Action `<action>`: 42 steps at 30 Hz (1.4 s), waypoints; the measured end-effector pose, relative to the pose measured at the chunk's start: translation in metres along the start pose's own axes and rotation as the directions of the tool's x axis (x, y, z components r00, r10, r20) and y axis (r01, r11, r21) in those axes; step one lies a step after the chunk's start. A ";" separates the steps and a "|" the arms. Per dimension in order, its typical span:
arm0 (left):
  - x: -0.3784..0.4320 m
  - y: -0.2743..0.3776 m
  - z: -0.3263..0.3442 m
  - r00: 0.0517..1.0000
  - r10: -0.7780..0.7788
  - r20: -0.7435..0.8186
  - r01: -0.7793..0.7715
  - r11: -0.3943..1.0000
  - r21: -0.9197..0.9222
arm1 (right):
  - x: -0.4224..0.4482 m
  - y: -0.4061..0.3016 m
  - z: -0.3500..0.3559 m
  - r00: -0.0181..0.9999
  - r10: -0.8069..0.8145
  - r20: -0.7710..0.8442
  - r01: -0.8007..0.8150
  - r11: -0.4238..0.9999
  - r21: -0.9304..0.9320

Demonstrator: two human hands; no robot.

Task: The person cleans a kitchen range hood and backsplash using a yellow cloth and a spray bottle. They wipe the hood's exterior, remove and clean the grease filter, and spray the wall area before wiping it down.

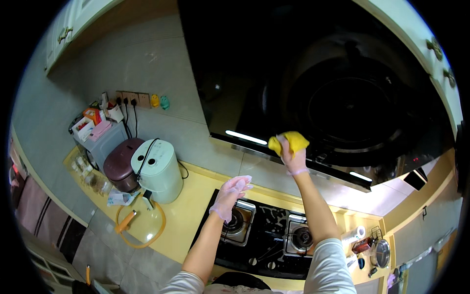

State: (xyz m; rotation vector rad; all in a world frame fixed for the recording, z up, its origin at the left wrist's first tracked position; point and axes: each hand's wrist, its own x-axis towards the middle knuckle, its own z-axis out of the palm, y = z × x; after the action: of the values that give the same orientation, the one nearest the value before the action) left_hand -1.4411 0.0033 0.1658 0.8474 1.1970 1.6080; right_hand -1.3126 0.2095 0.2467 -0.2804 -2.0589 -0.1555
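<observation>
My right hand, in a thin clear glove, holds a yellow cloth against the lower front edge of a glossy black range hood. Two strip lights glow along that edge. Gloved as well, my left hand is empty, its fingers partly spread, above the left burner of the black gas hob. Wet or foamy patches mark the hob between its two burners.
On the left counter stand a mint-green air fryer, a dark red appliance and a glass lid with an orange rim. At the right are a metal pot and a paper roll.
</observation>
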 end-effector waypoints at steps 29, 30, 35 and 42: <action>-0.004 0.029 0.054 0.986 0.138 0.092 -0.145 0.987 0.072 | 0.151 -0.024 -0.264 0.616 0.024 -0.787 -0.356 0.900 -0.252; -0.005 0.029 0.056 0.986 0.137 0.091 -0.144 0.987 0.076 | 0.149 -0.018 -0.260 0.602 0.024 -0.798 -0.354 0.904 -0.240; -0.003 0.026 0.081 0.983 0.130 0.127 -0.138 0.989 0.056 | 0.155 -0.021 -0.202 0.784 -0.218 -0.581 -0.262 0.732 -0.629; -0.006 0.024 0.092 0.984 0.120 0.135 -0.130 0.989 0.075 | 0.158 -0.027 -0.264 0.826 -0.230 -0.515 -0.271 0.639 -0.720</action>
State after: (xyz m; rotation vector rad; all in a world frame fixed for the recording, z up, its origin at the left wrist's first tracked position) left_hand -1.3625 0.0247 0.2158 1.0830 1.1437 1.5851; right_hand -1.1699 0.1446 0.5128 -0.6971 -1.2629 -1.0185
